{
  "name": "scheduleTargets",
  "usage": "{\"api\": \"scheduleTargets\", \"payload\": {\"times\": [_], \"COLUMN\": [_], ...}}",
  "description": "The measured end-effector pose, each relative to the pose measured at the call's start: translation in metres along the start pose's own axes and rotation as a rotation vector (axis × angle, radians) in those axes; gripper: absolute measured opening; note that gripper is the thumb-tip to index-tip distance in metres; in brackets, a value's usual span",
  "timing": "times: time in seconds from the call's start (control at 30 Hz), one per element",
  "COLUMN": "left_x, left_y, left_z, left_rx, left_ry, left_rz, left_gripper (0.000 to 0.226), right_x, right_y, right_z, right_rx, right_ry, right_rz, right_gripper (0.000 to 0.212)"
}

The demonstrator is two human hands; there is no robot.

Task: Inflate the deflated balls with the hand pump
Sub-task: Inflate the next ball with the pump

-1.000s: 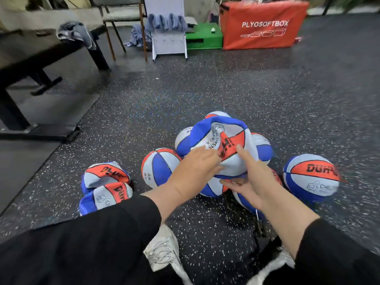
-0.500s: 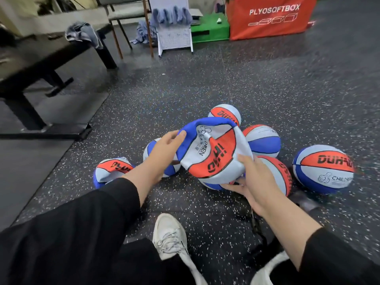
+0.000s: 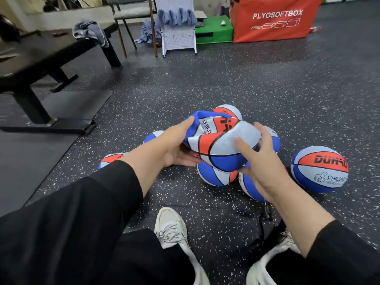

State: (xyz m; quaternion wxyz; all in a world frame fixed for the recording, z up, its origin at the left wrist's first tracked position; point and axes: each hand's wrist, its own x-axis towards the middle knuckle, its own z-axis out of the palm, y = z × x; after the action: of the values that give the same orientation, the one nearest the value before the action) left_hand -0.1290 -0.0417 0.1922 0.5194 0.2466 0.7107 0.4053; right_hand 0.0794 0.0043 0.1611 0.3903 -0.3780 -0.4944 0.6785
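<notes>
Gym floor, speckled black rubber floor [image 3: 246,83]; dark bench [image 3: 37,56] upper left, orange box [image 3: 275,19] upper right.
Centre frame: left hand [image 3: 174,145] and right hand [image 3: 261,153] both grasping one crumpled deflated ball [image 3: 218,145], lifted above grounded balls [image 3: 319,169].

Pebbled, matt rubber ball [image 3: 223,145]; speckled rubber floor [image 3: 246,83]; cloth sleeves [image 3: 82,212].

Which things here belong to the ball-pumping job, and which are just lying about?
Belongs to the job:
- crumpled ball, held between left hand and right hand
- round ball on the floor
- ball under the held one

Just lying about:
- orange box
- green box
- bench
- chair
- white rack
</notes>
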Motion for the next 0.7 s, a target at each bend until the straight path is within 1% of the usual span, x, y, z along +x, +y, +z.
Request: {"api": "scheduleTargets", "payload": {"times": [0.03, 0.1, 0.17, 0.2, 0.27, 0.33, 0.37, 0.47, 0.57, 0.63, 0.7], "left_x": [0.000, -0.003, -0.005, -0.006, -0.005, -0.004, -0.004, -0.004, 0.000, 0.002, 0.000], "left_y": [0.000, 0.001, 0.002, 0.002, 0.002, 0.000, -0.001, -0.003, -0.003, -0.006, -0.007], "left_z": [-0.003, -0.009, -0.011, -0.010, -0.008, -0.005, -0.004, 0.001, 0.005, 0.006, 0.007], "left_rx": [0.029, 0.080, 0.121, 0.148, 0.211, 0.215, 0.189, 0.066, 0.017, 0.039, 0.052], "left_ry": [-0.043, -0.120, -0.132, -0.112, -0.051, -0.023, -0.038, -0.095, -0.133, -0.120, -0.062], "left_rz": [0.002, 0.067, 0.169, 0.224, 0.332, 0.441, 0.486, 0.582, 0.621, 0.668, 0.729], "left_gripper": [0.076, 0.093, 0.096, 0.091, 0.070, 0.045, 0.043, 0.065, 0.081, 0.088, 0.092], "right_x": [-0.002, -0.002, -0.002, -0.001, -0.002, -0.001, -0.001, -0.001, -0.001, -0.001, -0.001], "right_y": [-0.002, -0.009, -0.017, -0.021, -0.028, -0.034, -0.036, -0.040, -0.038, -0.035, -0.034], "right_z": [0.000, -0.001, -0.002, -0.003, -0.005, -0.007, -0.007, -0.005, -0.003, -0.002, -0.002], "right_rx": [-0.006, 0.028, 0.082, 0.110, 0.152, 0.174, 0.187, 0.236, 0.256, 0.259, 0.256], "right_ry": [0.017, 0.068, 0.086, 0.087, 0.086, 0.063, 0.041, -0.008, -0.019, -0.038, -0.056], "right_rz": [-0.012, 0.015, 0.082, 0.118, 0.163, 0.177, 0.190, 0.232, 0.254, 0.270, 0.290], "right_gripper": [0.067, 0.059, 0.052, 0.048, 0.042, 0.045, 0.048, 0.055, 0.052, 0.055, 0.057]}}
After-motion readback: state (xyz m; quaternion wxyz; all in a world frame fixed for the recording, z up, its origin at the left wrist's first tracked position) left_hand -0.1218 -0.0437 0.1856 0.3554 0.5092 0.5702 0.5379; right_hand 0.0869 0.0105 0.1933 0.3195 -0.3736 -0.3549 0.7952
